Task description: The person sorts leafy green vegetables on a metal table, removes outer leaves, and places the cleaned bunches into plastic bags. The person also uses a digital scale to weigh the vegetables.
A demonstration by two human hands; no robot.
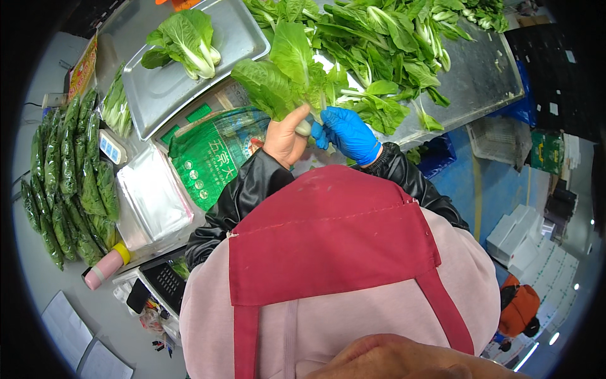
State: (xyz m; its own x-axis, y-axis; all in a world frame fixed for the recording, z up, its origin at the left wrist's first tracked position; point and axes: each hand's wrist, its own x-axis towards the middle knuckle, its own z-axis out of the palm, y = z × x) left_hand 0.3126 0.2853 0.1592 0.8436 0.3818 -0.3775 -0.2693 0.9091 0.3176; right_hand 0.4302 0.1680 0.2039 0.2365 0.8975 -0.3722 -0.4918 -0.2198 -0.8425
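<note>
My bare left hand (287,136) grips the pale stem end of a leafy green vegetable (291,61), its leaves spreading away from me. Touching the base of the same vegetable, my right hand (348,135) wears a blue glove and has its fingers closed around the stem part. Just beyond and to the right lies a big heap of loose leafy greens (393,42) on a metal tabletop (483,76). One more leafy head (187,42) rests on a metal tray (236,28) at the upper left. Below my hands, small leaf scraps are partly hidden by my sleeves and apron.
A green printed sack (203,161) lies beside my left arm. Further left are a stack of clear plastic bags (154,189), a white power strip (112,147), several bagged greens (68,161) and a pink bottle (105,269). A plastic crate (494,139) stands at right; a person in orange (518,310) is beyond.
</note>
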